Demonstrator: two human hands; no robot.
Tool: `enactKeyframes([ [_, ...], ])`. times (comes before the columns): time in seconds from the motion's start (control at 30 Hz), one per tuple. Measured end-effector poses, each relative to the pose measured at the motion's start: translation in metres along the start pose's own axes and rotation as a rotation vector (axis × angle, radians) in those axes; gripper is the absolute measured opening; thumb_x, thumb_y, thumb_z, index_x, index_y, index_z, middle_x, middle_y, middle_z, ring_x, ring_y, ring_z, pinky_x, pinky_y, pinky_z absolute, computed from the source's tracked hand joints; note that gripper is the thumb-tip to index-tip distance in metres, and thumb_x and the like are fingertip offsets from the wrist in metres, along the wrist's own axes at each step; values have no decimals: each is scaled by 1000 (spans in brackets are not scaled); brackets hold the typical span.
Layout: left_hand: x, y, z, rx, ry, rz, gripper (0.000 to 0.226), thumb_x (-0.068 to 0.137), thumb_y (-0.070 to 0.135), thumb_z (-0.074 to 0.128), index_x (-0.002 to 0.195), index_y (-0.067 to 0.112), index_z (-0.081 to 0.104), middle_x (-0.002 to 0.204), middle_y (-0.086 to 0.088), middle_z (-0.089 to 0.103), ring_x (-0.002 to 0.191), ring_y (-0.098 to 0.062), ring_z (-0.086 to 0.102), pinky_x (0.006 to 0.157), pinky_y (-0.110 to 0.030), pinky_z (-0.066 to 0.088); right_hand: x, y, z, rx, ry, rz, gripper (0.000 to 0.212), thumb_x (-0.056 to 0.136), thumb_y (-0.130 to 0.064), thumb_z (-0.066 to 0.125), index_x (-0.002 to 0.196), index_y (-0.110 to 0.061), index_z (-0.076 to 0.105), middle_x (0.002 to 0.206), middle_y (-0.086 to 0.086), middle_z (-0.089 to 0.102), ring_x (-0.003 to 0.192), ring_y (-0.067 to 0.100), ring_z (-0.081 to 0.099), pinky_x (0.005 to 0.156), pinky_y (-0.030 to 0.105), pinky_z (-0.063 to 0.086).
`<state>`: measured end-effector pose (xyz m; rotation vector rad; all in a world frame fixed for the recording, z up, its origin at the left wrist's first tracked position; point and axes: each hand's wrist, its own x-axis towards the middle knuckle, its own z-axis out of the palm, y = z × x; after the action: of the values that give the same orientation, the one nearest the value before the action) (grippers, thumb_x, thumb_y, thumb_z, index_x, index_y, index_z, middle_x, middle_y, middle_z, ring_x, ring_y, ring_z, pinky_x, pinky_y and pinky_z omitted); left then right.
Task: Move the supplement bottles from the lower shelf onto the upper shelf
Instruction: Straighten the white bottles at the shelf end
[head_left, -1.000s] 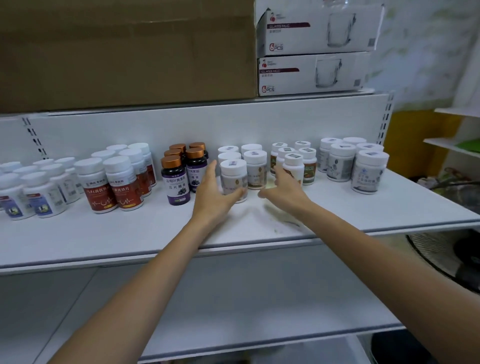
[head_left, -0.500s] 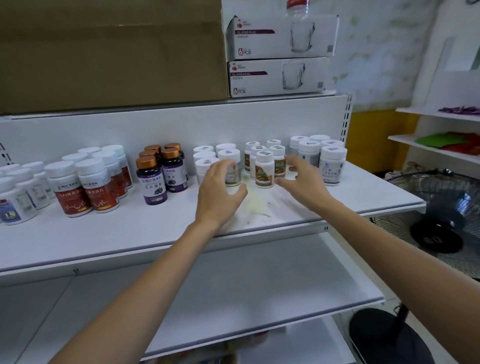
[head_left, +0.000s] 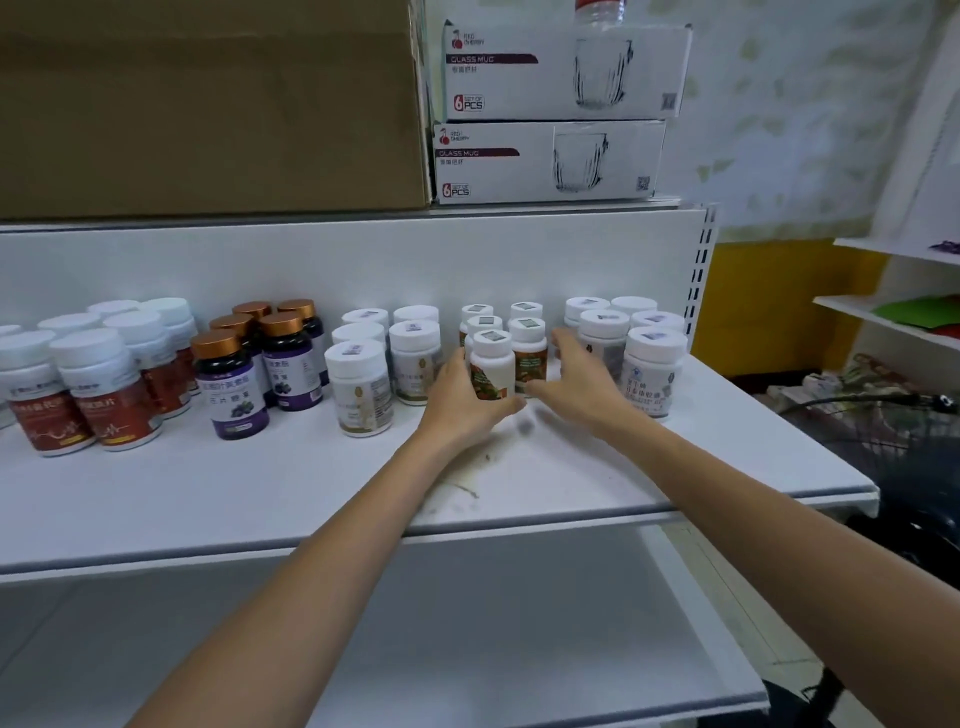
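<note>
At 6 o'clock the lower shelf (head_left: 467, 639) lies nearest, and both forearms stretch across it. Beyond, on the upper shelf (head_left: 260, 499), the left hand (head_left: 457, 402) has its grip curled round the front bottle (head_left: 491, 364) of a small orange-labelled cluster at centre. At that bottle's 3 o'clock the right hand (head_left: 584, 382) holds an open grip, thumb just beside the second bottle (head_left: 530, 358). More supplement bottles (head_left: 234, 384) stand in rows from 9 to 3 o'clock. Glass mug boxes (head_left: 556, 119) sit at 12.

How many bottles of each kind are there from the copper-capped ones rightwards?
Dark bottles with copper caps: 5
White bottles with gold labels: 5
Small bottles with orange-red labels: 5
White bottles with blue print: 5
Total: 20
</note>
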<state>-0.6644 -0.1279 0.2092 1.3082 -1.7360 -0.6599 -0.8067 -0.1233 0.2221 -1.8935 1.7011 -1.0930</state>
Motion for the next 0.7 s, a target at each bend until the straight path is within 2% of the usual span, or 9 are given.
enactKeyframes([
  [0.07, 9, -2, 4, -34, 16, -22, 69, 69, 18, 79, 127, 15, 42, 125, 0, 57, 100, -10, 52, 80, -22, 38, 8, 3, 2, 27, -24, -43, 53, 79, -6, 66, 127, -10, 42, 119, 3, 52, 103, 12, 44, 74, 15, 27],
  [0.2, 23, -7, 8, -101, 14, -54, 75, 67, 12, 79, 130, 17, 38, 124, 1, 55, 106, -12, 53, 85, -23, 40, 24, 8, 6, 107, -62, -48, 53, 69, -5, 72, 109, -25, 42, 107, -5, 55, 103, 14, 51, 87, 28, 39],
  [0.27, 28, -10, 9, -95, -6, -48, 80, 64, 11, 80, 131, 18, 35, 123, 3, 54, 110, -13, 54, 87, -24, 42, 30, 10, 7, 137, -68, -29, 55, 63, -10, 73, 108, -24, 44, 106, -3, 59, 103, 17, 56, 87, 32, 45],
  [0.37, 33, -10, 11, -123, -28, -27, 88, 62, 9, 82, 134, 20, 32, 125, 5, 53, 112, -11, 53, 87, -22, 41, 39, 13, 10, 191, -89, 15, 56, 63, -13, 74, 111, -22, 46, 100, -8, 61, 92, 8, 58, 77, 26, 47],
  [0.43, 36, -10, 12, -185, -27, -29, 92, 59, 9, 85, 134, 19, 33, 126, 4, 54, 111, -10, 54, 83, -17, 42, 45, 16, 12, 193, -93, 9, 57, 59, -19, 75, 111, -25, 52, 100, -10, 66, 93, 7, 61, 80, 29, 51],
  [0.5, 39, -11, 13, -241, -29, -22, 98, 49, 16, 85, 132, 19, 34, 123, 4, 56, 107, -7, 57, 77, -11, 45, 49, 19, 14, 206, -88, -12, 54, 59, -14, 72, 110, -23, 56, 100, -5, 69, 96, 12, 64, 84, 35, 54],
  [0.6, 43, -12, 14, -272, -45, -10, 93, 45, 20, 76, 129, 21, 37, 116, 8, 58, 95, 4, 57, 72, -5, 46, 52, 21, 15, 244, -92, -22, 50, 65, -1, 69, 110, -20, 60, 102, 0, 70, 95, 14, 65, 87, 38, 54],
  [0.7, 45, -14, 14, -273, -61, 1, 98, 37, 28, 77, 128, 19, 42, 117, 7, 61, 97, 0, 60, 79, -13, 48, 51, 21, 16, 267, -92, -32, 46, 62, -3, 68, 103, -24, 63, 100, -2, 72, 96, 17, 66, 88, 44, 53],
])
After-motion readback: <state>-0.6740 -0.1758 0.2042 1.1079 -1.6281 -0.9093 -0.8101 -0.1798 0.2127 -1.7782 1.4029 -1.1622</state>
